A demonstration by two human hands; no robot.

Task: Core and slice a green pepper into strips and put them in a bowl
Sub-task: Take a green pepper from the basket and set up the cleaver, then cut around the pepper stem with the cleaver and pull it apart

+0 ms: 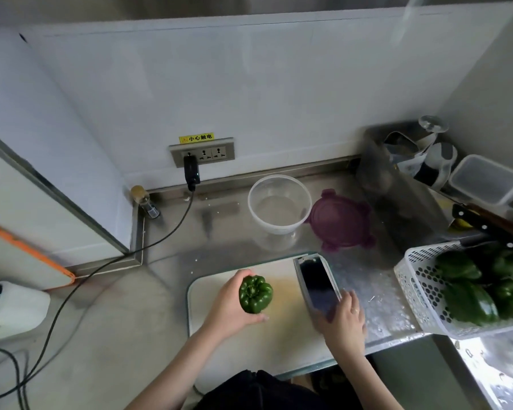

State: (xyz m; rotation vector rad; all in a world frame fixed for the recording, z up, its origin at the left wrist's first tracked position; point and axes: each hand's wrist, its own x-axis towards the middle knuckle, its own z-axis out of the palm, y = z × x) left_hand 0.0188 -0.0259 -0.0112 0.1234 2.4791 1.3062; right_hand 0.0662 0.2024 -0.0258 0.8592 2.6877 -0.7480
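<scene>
While the left hand (230, 303) cups a glossy, dark green pepper (255, 294), stem up, over the cutting board (279, 344), the right hand (342, 319) seemingly grips a cleaver (319, 284).

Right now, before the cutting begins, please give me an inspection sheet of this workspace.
Surface: steel counter, wet at the right.
Job's things: green pepper whole, over the cutting board; cleaver flat on the board's right edge; clear bowl empty.
Clutter: purple lid; white basket of peppers; black-handled knife.
Grippers: left hand holds the pepper; right hand rests on the cleaver.
Cables: black cable from the wall socket.
Surroundings: white wall panels.
</scene>
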